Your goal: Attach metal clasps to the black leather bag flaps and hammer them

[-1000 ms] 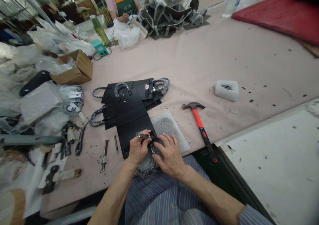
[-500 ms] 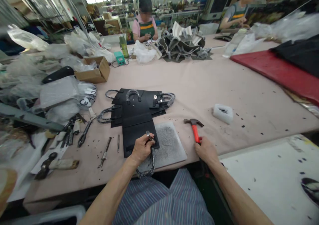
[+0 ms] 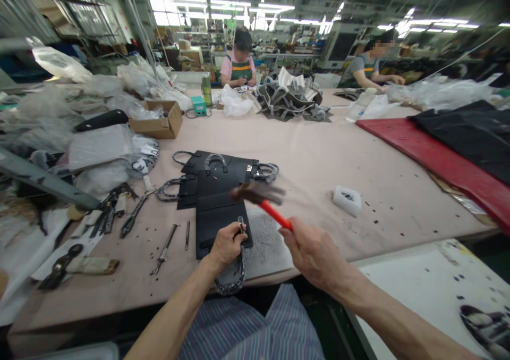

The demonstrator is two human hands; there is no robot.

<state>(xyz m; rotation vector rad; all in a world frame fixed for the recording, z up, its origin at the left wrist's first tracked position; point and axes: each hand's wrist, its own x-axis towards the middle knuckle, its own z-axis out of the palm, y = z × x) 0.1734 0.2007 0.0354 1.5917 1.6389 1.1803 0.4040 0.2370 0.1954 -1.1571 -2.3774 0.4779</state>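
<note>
My left hand (image 3: 227, 244) is closed around a short metal punch (image 3: 240, 223), held upright on the near end of a black bag panel (image 3: 217, 224). A speckled rope handle (image 3: 231, 288) loops from that panel toward my lap. The panel's corner rests over a pale, marked board (image 3: 273, 243). My right hand (image 3: 313, 248) grips the red handle of a claw hammer (image 3: 274, 214). Its blurred head is raised in the air, above and slightly right of the punch. More black panels with rope handles (image 3: 217, 161) lie stacked behind.
Left of the panels lie a slim metal rod (image 3: 187, 236), another metal tool (image 3: 164, 251) and a second hammer (image 3: 75, 265). A white block (image 3: 347, 200) holding small pieces stands at right. Farther back are a cardboard box (image 3: 159, 123), a red sheet (image 3: 422, 152) and two co-workers.
The claw hammer has been lifted from low on the right, up and left toward the punch. My left hand stays at the panel with the punch. The head view has tilted up slightly.
</note>
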